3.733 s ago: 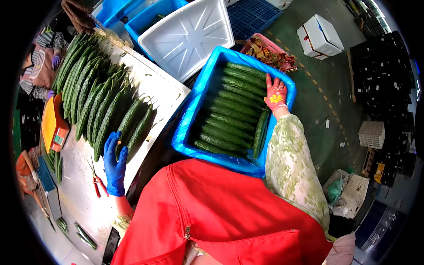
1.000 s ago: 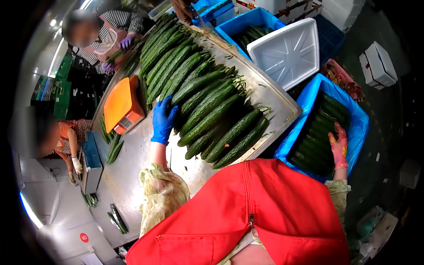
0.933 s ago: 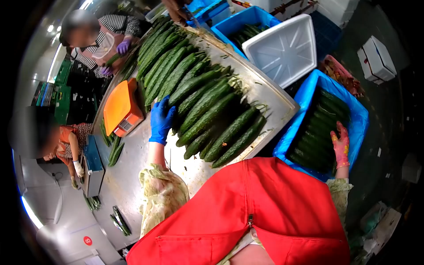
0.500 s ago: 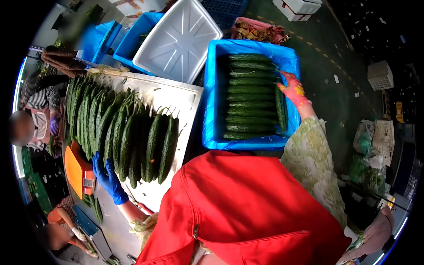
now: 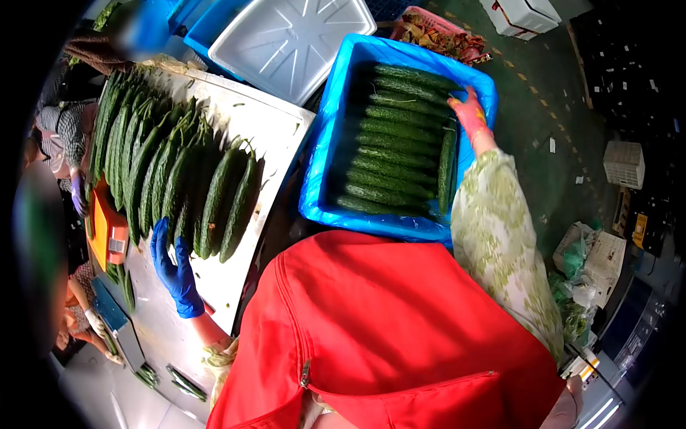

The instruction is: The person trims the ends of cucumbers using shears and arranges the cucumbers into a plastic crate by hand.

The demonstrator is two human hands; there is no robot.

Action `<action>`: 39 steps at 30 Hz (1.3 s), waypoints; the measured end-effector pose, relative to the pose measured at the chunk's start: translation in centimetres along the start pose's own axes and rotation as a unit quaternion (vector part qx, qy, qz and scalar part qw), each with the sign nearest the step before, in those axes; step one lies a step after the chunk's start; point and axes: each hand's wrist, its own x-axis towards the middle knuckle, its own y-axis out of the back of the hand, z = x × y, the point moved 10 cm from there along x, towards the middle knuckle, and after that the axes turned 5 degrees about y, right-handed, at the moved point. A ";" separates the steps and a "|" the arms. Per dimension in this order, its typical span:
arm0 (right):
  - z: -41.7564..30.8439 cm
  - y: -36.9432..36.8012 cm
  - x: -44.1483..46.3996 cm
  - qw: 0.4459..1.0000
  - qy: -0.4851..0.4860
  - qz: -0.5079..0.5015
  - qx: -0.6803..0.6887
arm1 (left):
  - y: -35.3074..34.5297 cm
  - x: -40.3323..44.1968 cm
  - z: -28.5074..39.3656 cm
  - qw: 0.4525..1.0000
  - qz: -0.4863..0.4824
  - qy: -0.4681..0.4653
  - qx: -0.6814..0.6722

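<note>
My left hand (image 5: 174,270), in a blue glove, is open with fingers apart at the near ends of the cucumbers (image 5: 171,182) lined up on a white board (image 5: 282,132). It seems to hold nothing. My right hand (image 5: 469,116), in a pink glove with yellow marks, reaches into the far right part of a box lined with blue plastic (image 5: 319,168). Its thumb and a finger are apart beside the ends of the packed cucumbers (image 5: 396,146). These lie side by side in a row, and one cucumber (image 5: 446,168) lies crosswise along the right wall.
A white foam lid (image 5: 289,46) leans beyond the board. An orange scale (image 5: 108,229) stands left. Behind the box is a pink crate of leafy scraps (image 5: 436,32). Two co-workers are at the left, one with a purple-gloved hand (image 5: 78,194). White crates (image 5: 624,164) stand right.
The view has shifted and tilted. My right hand has moved toward the far right corner of the box. My left hand stays near the cucumber ends, its fingers a little more raised.
</note>
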 end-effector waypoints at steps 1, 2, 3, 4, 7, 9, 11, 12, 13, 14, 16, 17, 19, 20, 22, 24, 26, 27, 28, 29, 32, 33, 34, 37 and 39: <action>0.4 0.6 -1.9 0.999 -0.025 0.044 0.010 | -0.1 -0.7 -0.5 1.000 0.002 0.013 -0.015; 1.3 -0.1 -4.2 0.995 -0.039 0.064 0.071 | -0.4 -1.3 -1.0 1.000 0.003 0.026 -0.011; 1.3 -1.2 -7.0 0.993 -0.085 0.007 0.079 | -0.6 -1.9 -1.5 0.999 0.002 0.038 -0.007; 2.0 -2.2 -9.7 0.991 -0.106 -0.020 0.076 | -0.9 -2.2 -1.9 0.999 0.000 0.049 -0.003; 4.9 -3.5 -16.2 0.985 -0.166 -0.039 0.036 | -2.2 -2.5 -1.1 0.997 -0.013 0.047 -0.055; 3.7 -3.2 -18.2 0.988 -0.144 -0.017 -0.043 | -3.3 -2.0 -0.8 0.993 -0.029 0.044 -0.105; 3.2 -3.6 -19.2 0.984 -0.158 -0.011 -0.079 | -4.1 -1.4 0.1 0.988 -0.043 0.042 -0.140; 2.9 -3.8 -19.7 0.983 -0.158 -0.019 -0.088 | -4.2 -0.8 1.3 0.992 -0.051 0.011 -0.117; 2.7 -4.1 -20.3 0.979 -0.161 -0.031 -0.119 | -4.3 -0.5 2.4 0.993 -0.054 -0.007 -0.108; 2.4 -4.5 -21.2 0.974 -0.165 -0.043 -0.149 | -4.3 -0.2 3.0 0.992 -0.054 -0.031 -0.111; 2.9 -5.1 -22.7 0.964 -0.129 -0.023 -0.229 | -4.5 -0.1 4.2 0.991 -0.051 -0.063 -0.104; 2.2 -4.8 -22.7 0.956 -0.125 -0.018 -0.266 | -4.8 0.1 4.4 0.989 -0.061 -0.069 -0.113; 0.5 -4.6 -22.1 0.934 -0.114 -0.011 -0.340 | -5.6 0.0 4.6 0.985 -0.079 -0.077 -0.131; -0.5 -4.6 -21.7 0.916 -0.007 0.063 -0.395 | -6.2 -0.1 4.7 0.981 -0.089 -0.074 -0.155; 0.7 -4.3 -20.3 0.928 -0.068 0.042 -0.364 | -7.1 -0.1 5.7 0.974 -0.117 -0.105 -0.166; 0.8 -3.3 -19.5 0.945 -0.068 0.088 -0.306 | -8.1 -0.1 7.9 0.963 -0.164 -0.108 -0.184; 3.0 -2.4 -19.4 0.975 -0.102 0.116 -0.156 | -9.6 -0.2 10.0 0.942 -0.222 -0.119 -0.221; 2.3 -1.7 -19.8 0.985 -0.083 0.148 -0.032 | -10.7 -0.2 10.7 0.929 -0.250 -0.127 -0.239; 4.1 -3.4 -20.9 0.934 -0.190 0.099 0.287 | -12.1 -0.2 11.5 0.908 -0.290 -0.126 -0.277; 3.6 -3.5 -22.5 0.858 -0.216 0.121 0.449 | -13.4 -0.3 12.4 0.882 -0.329 -0.125 -0.313; -5.9 -4.2 -26.8 0.790 -0.207 -0.012 0.577 | -21.2 -2.6 12.2 0.692 -0.477 0.147 -0.521; -7.4 -4.9 -27.8 0.812 -0.172 0.012 0.558 | -23.1 -2.9 13.1 0.659 -0.502 0.182 -0.530; -10.9 -5.3 -29.1 0.860 -0.132 -0.004 0.492 | -24.1 -3.7 14.2 0.616 -0.527 0.239 -0.534; -18.5 -8.5 -30.3 0.937 0.037 -0.100 0.331 | -28.3 -6.8 16.8 0.420 -0.606 0.356 -0.574; -17.9 -8.2 -29.4 0.929 0.020 -0.078 0.360 | -29.8 -4.9 16.2 0.445 -0.498 0.359 -0.652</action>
